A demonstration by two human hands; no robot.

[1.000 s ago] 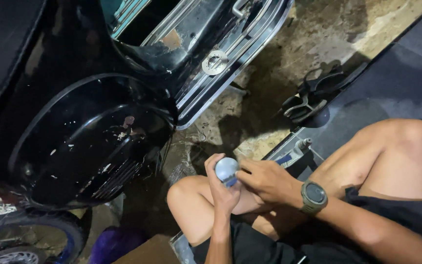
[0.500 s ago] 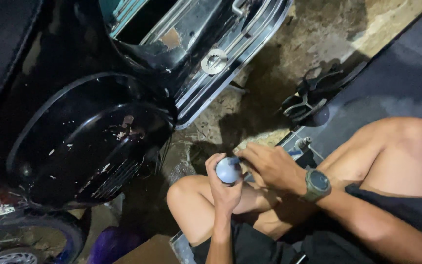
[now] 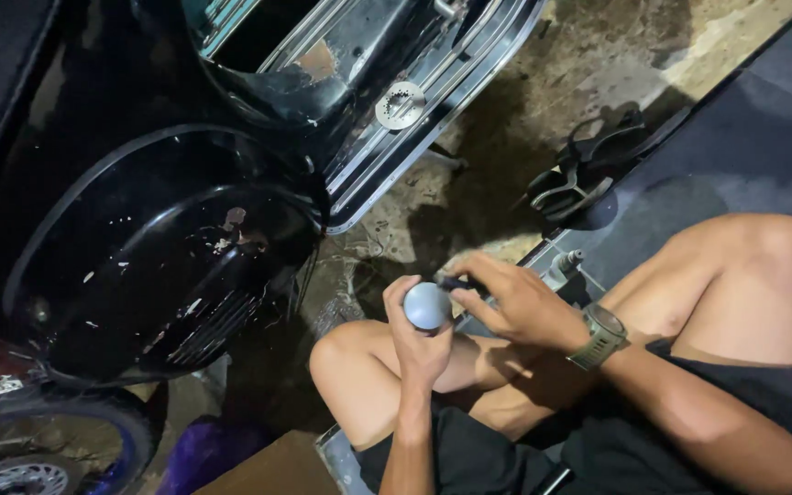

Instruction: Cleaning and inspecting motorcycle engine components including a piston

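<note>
Stained, patchy concrete floor under dim light, a dark mat running along the right side. The left hand is wrapped around a small can with a rounded grey cap, fingers clamped around it, the cap poking up out of the fist. The right hand sits at 3 o'clock of the cap, just beside it, its fingers pinched together on a small dark piece at the cap's edge; what that piece is, hard to tell. A green-grey wristwatch rides on the right wrist. Both hands hover over the person's bare knees, black shorts below. Out at 1 o'clock from the hands, a pair of black sandals lies at the mat's border. At 9 to 11 o'clock looms a black scooter, its chipped side panel scuffed with white flecks, chrome floorboard rails above it. A blue-rimmed wheel shows at 8 o'clock.
</note>
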